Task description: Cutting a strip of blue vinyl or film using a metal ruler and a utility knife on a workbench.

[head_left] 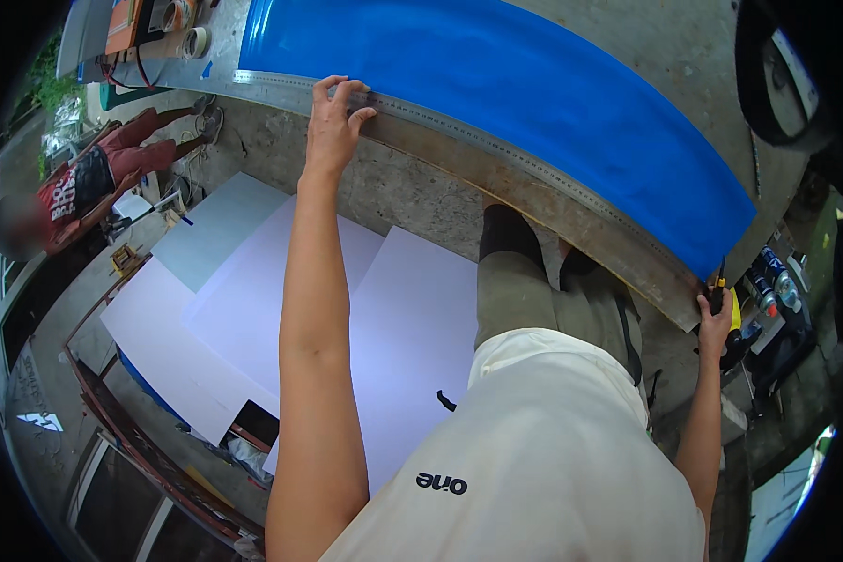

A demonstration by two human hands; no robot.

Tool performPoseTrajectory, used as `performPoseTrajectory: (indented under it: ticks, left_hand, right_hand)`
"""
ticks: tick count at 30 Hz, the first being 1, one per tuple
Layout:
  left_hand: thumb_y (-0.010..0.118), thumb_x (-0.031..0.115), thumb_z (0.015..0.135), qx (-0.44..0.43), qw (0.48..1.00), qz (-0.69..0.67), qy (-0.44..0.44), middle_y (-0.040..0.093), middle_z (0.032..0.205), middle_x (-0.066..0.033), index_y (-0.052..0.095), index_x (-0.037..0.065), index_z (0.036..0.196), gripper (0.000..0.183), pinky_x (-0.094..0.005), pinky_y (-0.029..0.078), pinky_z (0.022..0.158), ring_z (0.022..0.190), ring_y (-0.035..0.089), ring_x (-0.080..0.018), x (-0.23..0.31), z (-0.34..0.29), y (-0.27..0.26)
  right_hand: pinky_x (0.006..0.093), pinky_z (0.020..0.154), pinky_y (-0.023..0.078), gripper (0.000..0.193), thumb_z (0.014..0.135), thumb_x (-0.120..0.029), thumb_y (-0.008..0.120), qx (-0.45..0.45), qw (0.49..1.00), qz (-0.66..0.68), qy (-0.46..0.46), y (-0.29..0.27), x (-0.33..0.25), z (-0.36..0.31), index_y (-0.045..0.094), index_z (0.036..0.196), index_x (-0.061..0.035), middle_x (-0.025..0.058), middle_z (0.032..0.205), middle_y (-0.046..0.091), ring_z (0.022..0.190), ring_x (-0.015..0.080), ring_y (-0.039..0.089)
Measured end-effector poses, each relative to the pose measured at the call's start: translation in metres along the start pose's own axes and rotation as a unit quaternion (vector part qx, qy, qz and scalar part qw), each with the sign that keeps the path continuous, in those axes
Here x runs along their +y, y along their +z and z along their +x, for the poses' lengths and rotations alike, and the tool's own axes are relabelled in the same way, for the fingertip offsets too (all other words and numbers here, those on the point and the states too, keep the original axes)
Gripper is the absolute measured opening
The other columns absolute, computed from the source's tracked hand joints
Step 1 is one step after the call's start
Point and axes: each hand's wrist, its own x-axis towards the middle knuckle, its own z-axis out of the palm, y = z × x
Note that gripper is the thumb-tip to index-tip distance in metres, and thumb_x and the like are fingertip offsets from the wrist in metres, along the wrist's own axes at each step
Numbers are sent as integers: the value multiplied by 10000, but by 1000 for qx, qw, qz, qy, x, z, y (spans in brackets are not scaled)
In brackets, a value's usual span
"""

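A long metal ruler [496, 148] lies along the near edge of a glossy blue sheet [496, 84] on the worktable. My left hand [332, 131] rests on the ruler toward its left end, fingers apart and bent, with the tips pressing down. At the ruler's right end, my right hand [715, 326] is closed around a black and yellow utility knife [718, 292]. The knife sits by the sheet's lower right corner; its blade is too small to make out.
Pale flat panels [412, 309] lie below the table to the left. Tape rolls [195, 42] stand at the table's far left. Spray cans [763, 292] and a black bag [785, 351] are at the right. A person [94, 178] sits at the left.
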Motion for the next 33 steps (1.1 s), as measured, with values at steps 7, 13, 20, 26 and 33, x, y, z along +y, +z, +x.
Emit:
performPoseTrajectory:
  ticks: [7, 13, 20, 26, 33]
  left_hand:
    - [803, 151, 890, 30, 999, -9, 15, 538, 1352, -63, 674, 180, 1219, 354, -387, 586, 805, 864, 642, -211, -9, 0, 4]
    - [800, 149, 893, 39, 999, -14, 15, 547, 1331, -60, 676, 179, 1213, 345, -377, 585, 803, 869, 647, -212, -11, -3, 8]
    - [798, 166, 883, 31, 998, -47, -5, 544, 1293, -73, 667, 195, 1167, 314, -455, 551, 877, 1039, 629, -301, -5, -4, 8]
    - [795, 144, 898, 52, 998, -8, 20, 562, 1306, -59, 685, 166, 1196, 319, -376, 584, 797, 867, 648, -218, -8, -4, 8]
    - [791, 188, 889, 31, 998, -44, -21, 553, 1298, -52, 678, 208, 1165, 298, -450, 560, 874, 1025, 644, -291, -3, -4, 7]
  right_hand:
    - [307, 978, 471, 384, 924, -120, 805, 3, 1000, -3, 0, 0, 2, 1, 598, 1224, -1, 59, 1108, 650, 1057, 179, 632]
    - [316, 971, 487, 379, 925, -110, 802, -12, 999, -38, 12, -4, 1, 3, 589, 1219, -2, 57, 1098, 661, 1038, 175, 643]
    - [312, 955, 487, 349, 929, -115, 798, -6, 999, -45, 20, -5, -6, 1, 594, 1191, -9, 55, 1077, 663, 1018, 175, 644]
    - [314, 942, 484, 346, 923, -116, 800, -4, 998, -53, 16, -4, -11, 0, 597, 1183, -12, 48, 1066, 654, 1005, 174, 629]
    - [312, 951, 484, 353, 922, -104, 796, -4, 999, -50, 5, -5, -2, 1, 596, 1198, -11, 47, 1070, 650, 1014, 173, 626]
